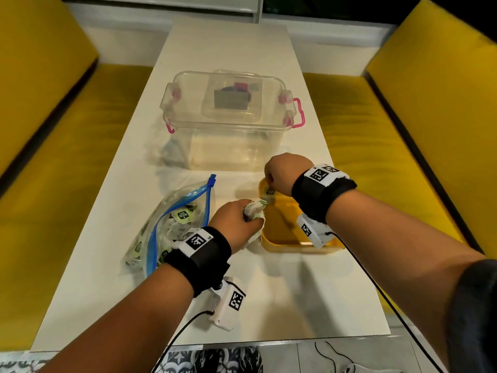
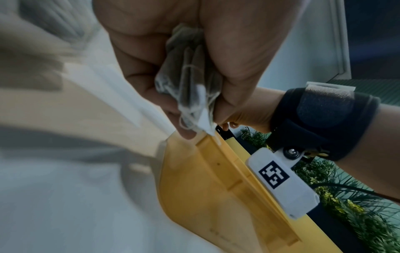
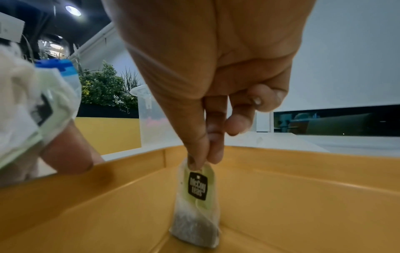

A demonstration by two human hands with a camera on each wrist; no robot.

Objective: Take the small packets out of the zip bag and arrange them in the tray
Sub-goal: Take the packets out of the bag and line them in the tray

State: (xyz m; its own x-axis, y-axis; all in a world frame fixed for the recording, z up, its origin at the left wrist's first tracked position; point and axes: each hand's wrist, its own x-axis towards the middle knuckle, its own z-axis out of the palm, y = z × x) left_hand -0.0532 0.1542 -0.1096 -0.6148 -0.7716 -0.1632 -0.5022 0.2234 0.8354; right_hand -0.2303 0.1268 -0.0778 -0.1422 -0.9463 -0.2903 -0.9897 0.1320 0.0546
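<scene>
Desk (image 1: 269, 305): white, long, between yellow seats. Clear plastic box (image 1: 228, 122): lidded, pink latches, at the far end. Zip bag (image 1: 172, 224): open, lying left of the tray, packets inside. Tray (image 1: 282, 238): yellow, near right. Left hand (image 1: 236, 222): clutches a bunch of packets (image 2: 190, 89) at the tray's left rim. Right hand (image 1: 282, 170): pinches one packet (image 3: 197, 202), its lower end touching the tray floor at the far-left corner.
</scene>
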